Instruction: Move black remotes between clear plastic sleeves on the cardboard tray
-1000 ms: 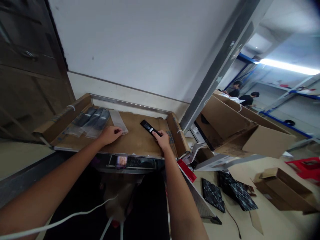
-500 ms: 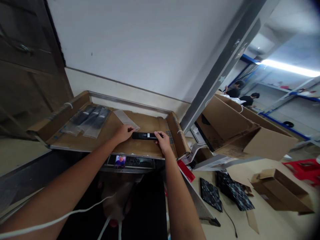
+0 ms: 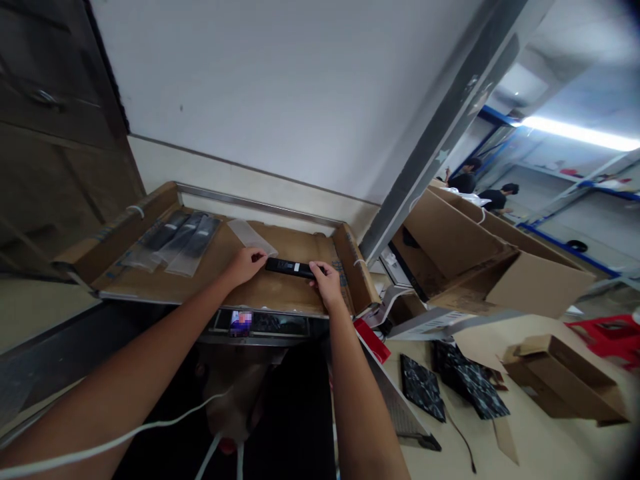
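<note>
A slim black item [image 3: 290, 267] with a small white label lies across my hands, above the cardboard-lined tray [image 3: 295, 293]. My right hand [image 3: 323, 277] grips its right end between thumb and fingers. At its left end, my left hand [image 3: 251, 262] is pinched at the lower corner of a flat translucent bag [image 3: 247, 235]. Several black items in clear bags [image 3: 193, 243] lie side by side at the tray's left.
Right of the tray stands a large open cardboard box [image 3: 450, 247]. Patterned black packages [image 3: 423, 387], a smaller carton [image 3: 565, 377] and a red stool [image 3: 607, 337] are on the floor. A white cable [image 3: 150, 423] crosses my left arm. Two people work far right.
The left end of the black item has risen slightly, so it now slants down to the right. My left hand has shifted a little upward, beside the bag's corner.
</note>
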Demonstrator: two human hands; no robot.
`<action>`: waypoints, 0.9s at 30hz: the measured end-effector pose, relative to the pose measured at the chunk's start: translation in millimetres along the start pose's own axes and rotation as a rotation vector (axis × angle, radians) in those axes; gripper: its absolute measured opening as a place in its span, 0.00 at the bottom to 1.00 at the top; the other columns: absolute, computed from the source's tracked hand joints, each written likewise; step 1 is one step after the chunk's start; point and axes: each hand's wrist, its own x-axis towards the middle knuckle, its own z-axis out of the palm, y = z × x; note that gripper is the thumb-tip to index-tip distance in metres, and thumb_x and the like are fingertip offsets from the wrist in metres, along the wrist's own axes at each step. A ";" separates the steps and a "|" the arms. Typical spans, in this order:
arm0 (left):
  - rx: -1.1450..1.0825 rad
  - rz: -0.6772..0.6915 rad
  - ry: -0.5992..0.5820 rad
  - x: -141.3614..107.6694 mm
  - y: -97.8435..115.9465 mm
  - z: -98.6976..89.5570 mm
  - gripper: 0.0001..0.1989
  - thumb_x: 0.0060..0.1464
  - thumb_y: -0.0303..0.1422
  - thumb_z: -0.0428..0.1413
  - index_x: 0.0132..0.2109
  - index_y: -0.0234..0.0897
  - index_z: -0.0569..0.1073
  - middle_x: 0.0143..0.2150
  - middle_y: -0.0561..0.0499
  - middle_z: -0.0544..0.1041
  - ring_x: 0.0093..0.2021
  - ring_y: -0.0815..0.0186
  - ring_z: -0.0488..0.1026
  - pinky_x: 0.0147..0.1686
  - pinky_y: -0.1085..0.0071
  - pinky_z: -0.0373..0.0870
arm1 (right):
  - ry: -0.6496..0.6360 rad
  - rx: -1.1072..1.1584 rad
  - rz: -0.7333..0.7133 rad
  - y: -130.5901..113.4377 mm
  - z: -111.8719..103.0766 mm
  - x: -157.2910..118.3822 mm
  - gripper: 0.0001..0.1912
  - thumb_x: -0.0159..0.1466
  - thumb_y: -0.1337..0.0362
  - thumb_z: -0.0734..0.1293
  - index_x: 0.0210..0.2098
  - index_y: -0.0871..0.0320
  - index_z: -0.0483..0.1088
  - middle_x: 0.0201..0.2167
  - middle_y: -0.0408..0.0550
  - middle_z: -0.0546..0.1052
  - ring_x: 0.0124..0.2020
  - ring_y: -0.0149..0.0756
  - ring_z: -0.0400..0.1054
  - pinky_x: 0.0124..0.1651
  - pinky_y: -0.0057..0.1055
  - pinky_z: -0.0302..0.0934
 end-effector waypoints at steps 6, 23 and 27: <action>0.031 0.012 -0.016 -0.8 -1.3 0.6 0.10 0.56 0.39 0.56 0.37 0.39 0.79 0.36 0.48 0.81 0.35 0.62 0.74 0.39 0.65 0.70 | -0.022 0.006 -0.027 1.0 -1.9 1.1 0.20 0.54 0.46 0.72 0.29 0.58 0.76 0.25 0.41 0.72 0.20 0.27 0.60 0.17 0.23 0.55; 0.091 0.103 -0.054 -3.2 1.6 3.1 0.09 0.57 0.36 0.53 0.36 0.38 0.77 0.34 0.49 0.78 0.34 0.63 0.72 0.39 0.65 0.68 | 0.056 -0.074 -0.019 6.4 3.3 7.0 0.24 0.56 0.42 0.71 0.33 0.59 0.74 0.23 0.41 0.73 0.16 0.29 0.67 0.15 0.22 0.51; 0.081 0.122 -0.051 -3.9 5.4 2.1 0.10 0.57 0.36 0.52 0.36 0.38 0.76 0.34 0.49 0.78 0.34 0.63 0.71 0.40 0.65 0.69 | 0.069 -0.036 0.015 5.6 4.2 7.5 0.24 0.56 0.42 0.71 0.34 0.59 0.73 0.25 0.42 0.75 0.17 0.30 0.69 0.15 0.22 0.52</action>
